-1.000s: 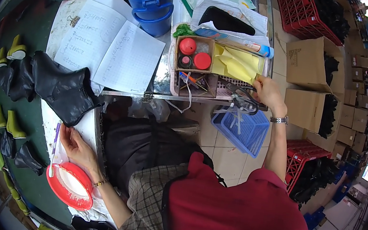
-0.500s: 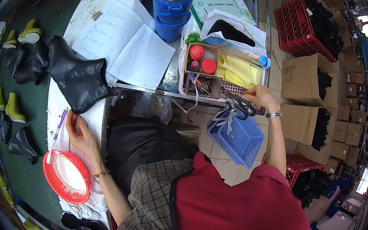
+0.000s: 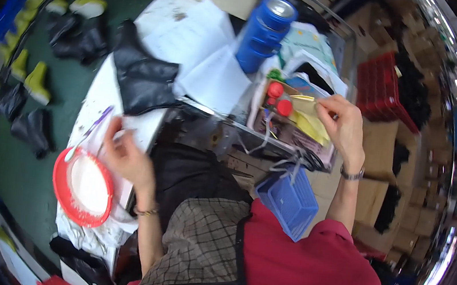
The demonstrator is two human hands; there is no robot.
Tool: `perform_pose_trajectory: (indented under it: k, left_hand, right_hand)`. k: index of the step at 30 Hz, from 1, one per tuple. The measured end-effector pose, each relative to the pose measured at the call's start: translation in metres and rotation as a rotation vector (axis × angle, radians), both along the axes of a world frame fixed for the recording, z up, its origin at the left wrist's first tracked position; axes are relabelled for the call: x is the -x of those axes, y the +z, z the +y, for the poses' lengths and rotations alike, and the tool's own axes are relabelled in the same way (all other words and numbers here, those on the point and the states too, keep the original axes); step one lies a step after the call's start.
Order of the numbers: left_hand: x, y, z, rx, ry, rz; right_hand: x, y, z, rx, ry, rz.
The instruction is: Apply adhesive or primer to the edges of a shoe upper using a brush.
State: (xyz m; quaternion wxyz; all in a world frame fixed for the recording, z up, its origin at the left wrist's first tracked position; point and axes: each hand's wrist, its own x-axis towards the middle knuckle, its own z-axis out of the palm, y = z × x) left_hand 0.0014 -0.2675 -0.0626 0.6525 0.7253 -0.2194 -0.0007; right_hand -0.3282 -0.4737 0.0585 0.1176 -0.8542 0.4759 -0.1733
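My right hand (image 3: 342,123) is raised over the organizer tray, thumb and fingers pinched on a thin yellowish strip-like tool (image 3: 305,98); blur hides its exact kind. My left hand (image 3: 129,158) hovers above the white bench with loosely curled fingers apart, nothing visible in them. Beyond it a black ankle boot (image 3: 147,83) lies on its side. Left of that hand are a purple-handled brush (image 3: 98,121) and a red-rimmed bowl of white paste (image 3: 61,187), the brush's head resting at the rim. Black-handled scissors (image 3: 311,160) hang at the tray's near edge.
An open notebook (image 3: 214,74) and a blue flask (image 3: 263,34) stand behind the boot. Red-capped bottles (image 3: 284,107) sit in the tray. A blue basket (image 3: 293,200) hangs below. More boots (image 3: 33,131) and green shoe lasts (image 3: 37,83) are at left, cartons (image 3: 380,148) at right.
My right hand has risen from beside the scissors, now with the thin yellowish tool. My left hand has drawn back from the boot. The whole view has shifted and tilted.
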Motion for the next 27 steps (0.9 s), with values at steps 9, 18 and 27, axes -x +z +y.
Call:
perform_pose_trajectory:
  k: [9, 18, 27]
  left_hand:
    - [0.026, 0.068, -0.018, 0.396, -0.747, 0.656]
    - [0.007, 0.058, 0.011, 0.343, -0.6, 0.665]
    - [0.009, 0.06, 0.018, 0.303, -0.456, 0.459]
  right_hand:
    - [-0.163, -0.012, 0.059, 0.31, 0.949, -0.37]
    - [-0.212, -0.026, 0.097, -0.34, 0.624, -0.612]
    - [-0.225, -0.035, 0.109, -0.455, 0.493, -0.632]
